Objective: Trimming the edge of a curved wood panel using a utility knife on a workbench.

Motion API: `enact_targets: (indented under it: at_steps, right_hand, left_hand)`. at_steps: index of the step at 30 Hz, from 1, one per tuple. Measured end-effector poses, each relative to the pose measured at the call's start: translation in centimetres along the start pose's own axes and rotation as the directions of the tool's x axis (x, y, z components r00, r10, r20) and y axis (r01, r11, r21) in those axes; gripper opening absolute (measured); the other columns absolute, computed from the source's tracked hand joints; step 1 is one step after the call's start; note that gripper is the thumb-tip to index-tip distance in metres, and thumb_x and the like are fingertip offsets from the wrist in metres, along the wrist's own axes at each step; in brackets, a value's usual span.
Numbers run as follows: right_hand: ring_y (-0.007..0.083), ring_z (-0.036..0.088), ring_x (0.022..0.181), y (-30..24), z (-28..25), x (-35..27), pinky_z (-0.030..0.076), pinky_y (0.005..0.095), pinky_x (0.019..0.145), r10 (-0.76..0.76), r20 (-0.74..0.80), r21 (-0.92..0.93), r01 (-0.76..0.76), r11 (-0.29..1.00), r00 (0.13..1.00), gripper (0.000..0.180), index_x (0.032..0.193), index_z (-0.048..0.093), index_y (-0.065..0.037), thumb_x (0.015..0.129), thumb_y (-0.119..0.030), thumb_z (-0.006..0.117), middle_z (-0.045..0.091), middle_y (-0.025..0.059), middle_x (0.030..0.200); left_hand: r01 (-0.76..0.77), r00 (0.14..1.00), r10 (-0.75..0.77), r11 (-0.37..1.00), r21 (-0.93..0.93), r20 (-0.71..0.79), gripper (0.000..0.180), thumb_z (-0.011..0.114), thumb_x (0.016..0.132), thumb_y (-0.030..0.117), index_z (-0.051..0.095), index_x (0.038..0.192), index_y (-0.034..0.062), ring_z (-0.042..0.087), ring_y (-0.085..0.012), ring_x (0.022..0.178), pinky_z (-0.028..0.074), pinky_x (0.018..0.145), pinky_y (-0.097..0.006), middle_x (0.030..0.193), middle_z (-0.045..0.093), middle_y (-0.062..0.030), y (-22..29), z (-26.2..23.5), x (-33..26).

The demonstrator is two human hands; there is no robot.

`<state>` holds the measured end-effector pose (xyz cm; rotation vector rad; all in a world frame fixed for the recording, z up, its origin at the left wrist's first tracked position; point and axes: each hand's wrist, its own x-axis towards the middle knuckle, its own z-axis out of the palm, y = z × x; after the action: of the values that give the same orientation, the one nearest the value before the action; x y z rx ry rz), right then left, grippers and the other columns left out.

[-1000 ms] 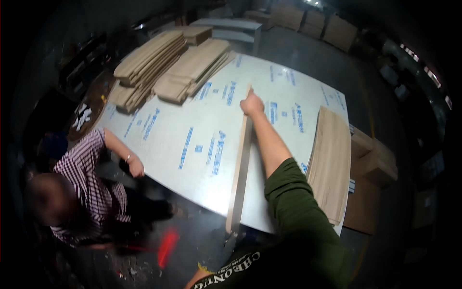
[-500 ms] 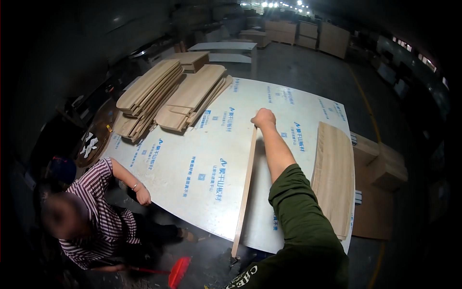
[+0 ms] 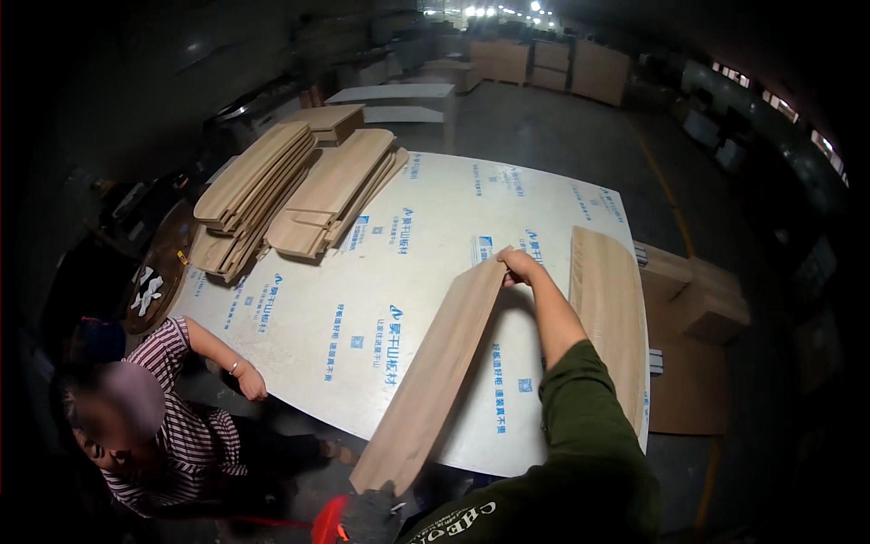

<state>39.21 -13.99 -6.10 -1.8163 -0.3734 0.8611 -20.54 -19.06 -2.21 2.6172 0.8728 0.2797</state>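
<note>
My right hand (image 3: pixel 518 266) grips the far corner of a long wooden board (image 3: pixel 435 372) with pale brown grain. The board tilts over the white sheet-topped table (image 3: pixel 372 308), its broad face showing and its near end past the front edge. At that near end my left hand (image 3: pixel 373 513), in what looks like a dark grey glove, is closed on the board; its fingers are partly lost in shadow. Right of the board, a wide wooden panel (image 3: pixel 605 308) with a curved end lies along the table's right side.
Stacks of round-ended wooden panels (image 3: pixel 258 177) (image 3: pixel 335 195) cover the table's far left. A person in a striped shirt (image 3: pixel 195 408) stands at the left front, beside a red broom-like tool (image 3: pixel 331 519). Cardboard boxes (image 3: pixel 711 295) stand beyond the right edge.
The board has turned from nearly on edge to show its broad face, and its near end has swung left. My right hand has come lower and nearer. The whole view has shifted slightly.
</note>
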Motion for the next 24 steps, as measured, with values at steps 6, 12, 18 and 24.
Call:
enact_targets:
  at_steps: [6,12,18,24]
  right_hand:
    - [0.0114,0.058,0.053,1.7,-5.0,-13.8,0.048,0.0231,0.042,-0.175,-0.047,0.305,0.181,0.935,0.983,0.023,0.097,0.061,0.002,0.086,-0.015,0.052,0.063,0.0063,0.075]
    - [0.0352,0.067,0.094,7.6,-8.7,-33.9,0.059,0.0469,0.078,-0.308,0.106,0.684,0.156,0.712,0.946,0.036,0.12,0.048,0.01,0.091,-0.011,0.049,0.063,0.0229,0.108]
    - [0.0371,0.067,0.093,13.2,-0.9,-45.5,0.058,0.0521,0.079,-0.152,-0.23,0.697,0.272,0.663,0.961,0.041,0.124,0.045,0.011,0.089,-0.01,0.048,0.063,0.0268,0.107]
    - [0.0289,0.068,0.087,15.2,9.2,-50.5,0.058,0.0502,0.082,-0.054,-0.524,0.678,0.454,0.578,0.85,0.013,0.094,0.062,0.001,0.088,-0.008,0.055,0.066,0.0081,0.087]
  left_hand:
    - [-0.098,0.961,0.128,0.987,0.129,-0.247,0.027,0.072,0.063,0.015,0.065,0.088,0.0105,0.059,-0.0341,0.067,0.045,0.059,-0.048,0.078,0.06,-0.0143,-5.7,-0.1,0.9]
    - [-0.044,0.921,0.122,0.976,0.211,-0.37,0.013,0.065,0.068,0.012,0.058,0.079,0.0122,0.059,-0.0345,0.071,0.045,0.06,-0.046,0.081,0.058,-0.0124,-14.1,4.0,7.4]
    - [-0.101,0.974,0.097,0.995,-0.005,-0.205,0.02,0.062,0.069,0.012,0.057,0.088,0.0131,0.059,-0.0343,0.08,0.046,0.067,-0.046,0.091,0.058,-0.0095,-16.2,6.8,16.5]
    - [-0.133,0.954,0.082,0.978,-0.16,-0.289,0.031,0.057,0.085,0.022,0.06,0.114,0.0125,0.061,-0.0336,0.097,0.049,0.082,-0.044,0.109,0.061,-0.0133,-12.7,8.0,22.8]
